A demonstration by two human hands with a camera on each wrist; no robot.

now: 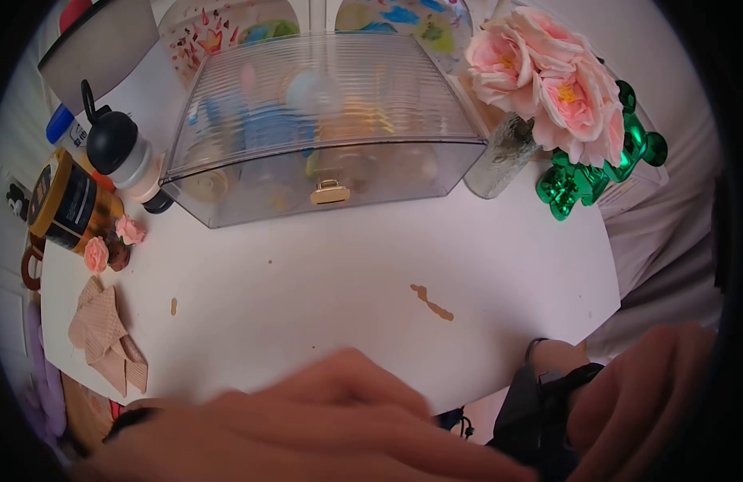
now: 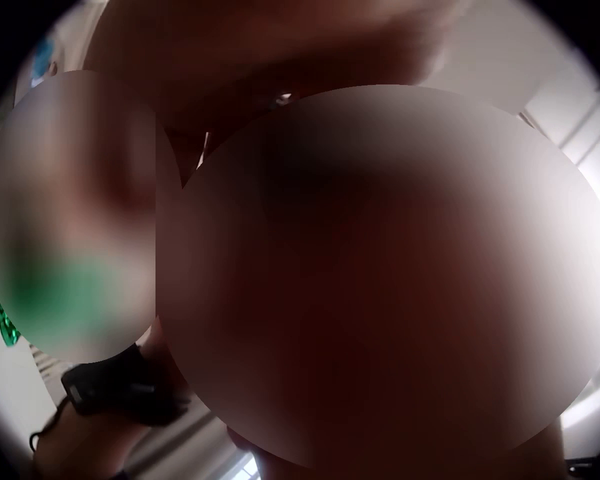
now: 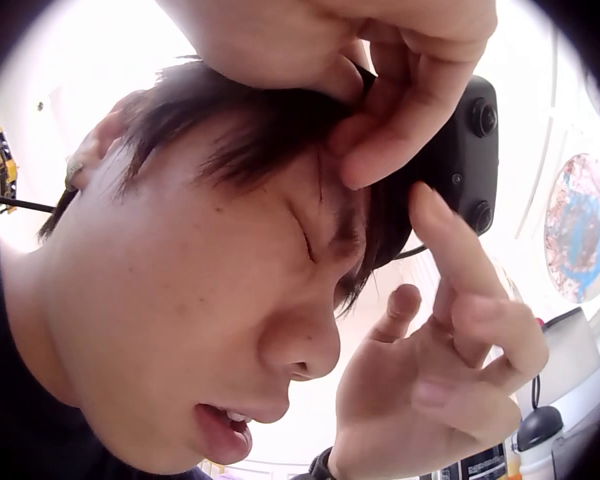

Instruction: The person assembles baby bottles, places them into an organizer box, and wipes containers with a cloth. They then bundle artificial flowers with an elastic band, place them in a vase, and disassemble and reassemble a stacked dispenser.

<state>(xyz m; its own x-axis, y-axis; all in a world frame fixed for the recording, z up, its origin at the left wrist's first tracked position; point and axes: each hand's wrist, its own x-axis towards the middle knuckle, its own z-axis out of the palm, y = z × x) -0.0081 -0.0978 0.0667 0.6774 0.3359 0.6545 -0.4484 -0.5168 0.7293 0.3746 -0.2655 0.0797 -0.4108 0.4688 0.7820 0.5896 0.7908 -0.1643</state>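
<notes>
The black camera [image 3: 472, 150] is worn at the brow, beside the dark hair [image 3: 245, 130]. By the right hand [image 3: 380, 75], the hair above the brow is touched with bent fingers; whether anything is pinched cannot be told. The left hand [image 3: 435, 375] is held just below the camera, its fingers spread and slightly bent. On the white table [image 1: 267, 321], a clear box [image 1: 315, 120] is set between a black-topped bottle [image 1: 126, 157] and pink flowers [image 1: 560, 84].

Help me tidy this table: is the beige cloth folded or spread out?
Neither: the beige cloth lies crumpled near the left edge of the table, with overlapping creases and uneven corners.
</notes>
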